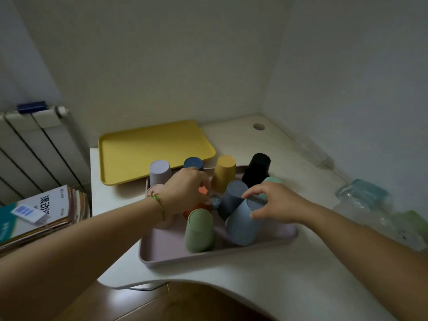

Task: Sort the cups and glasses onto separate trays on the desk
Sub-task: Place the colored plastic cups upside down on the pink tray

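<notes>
A pink tray (pixel 176 249) at the desk's middle holds several upside-down plastic cups: lilac (pixel 159 171), dark blue (pixel 193 163), yellow (pixel 224 172), black (pixel 257 170), grey-blue (pixel 232 198), light blue (pixel 243 225), green (pixel 199 230), mint (pixel 272 180). My left hand (pixel 185 193) is closed over an orange cup (pixel 196 208), mostly hidden beneath it. My right hand (pixel 275 205) grips the top of the light blue cup. An empty yellow tray (pixel 143 149) lies behind. Clear glasses (pixel 363 198) stand at the desk's right edge.
A stack of books (pixel 39 216) lies left of the desk, beside a white radiator (pixel 34 144). The desk (pixel 254 279) sits in a wall corner, with a cable hole (pixel 259 126) at the back and a curved front edge over wooden floor.
</notes>
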